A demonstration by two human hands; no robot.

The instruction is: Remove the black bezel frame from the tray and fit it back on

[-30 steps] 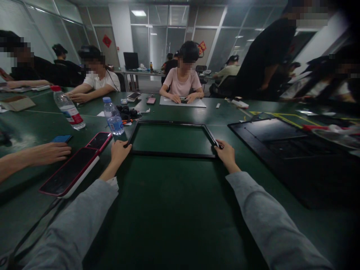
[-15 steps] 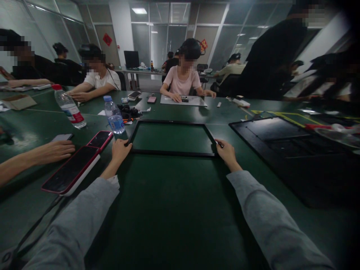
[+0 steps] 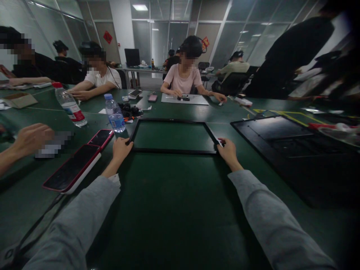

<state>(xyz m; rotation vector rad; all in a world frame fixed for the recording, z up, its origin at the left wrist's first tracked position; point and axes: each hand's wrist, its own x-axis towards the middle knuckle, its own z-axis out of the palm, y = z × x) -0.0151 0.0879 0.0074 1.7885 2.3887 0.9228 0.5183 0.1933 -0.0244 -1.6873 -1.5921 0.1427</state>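
Note:
A thin black rectangular frame (image 3: 174, 151) lies on or just over the green table (image 3: 174, 202), with the green surface showing through its opening. My left hand (image 3: 121, 151) grips its left side near the front corner, fingers closed. On the opposite side my right hand (image 3: 227, 150) pinches the right edge near the front corner. Past the right hand lies a large black panel (image 3: 281, 150). Two phones in red cases, a larger one (image 3: 73, 168) and a smaller one (image 3: 101, 138), sit left of my left hand.
Two bottles, one red-capped (image 3: 70, 107) and one blue-capped (image 3: 114, 115), stand at the back left. Another person's hand (image 3: 33, 138) is over a phone at the left. A person in pink (image 3: 184, 78) sits opposite, behind a light board (image 3: 198, 100).
The other person's hand at the left has lifted and moved left, uncovering more of a phone. Across the table, a person's hand has reached further right. My hands keep their grip on the frame.

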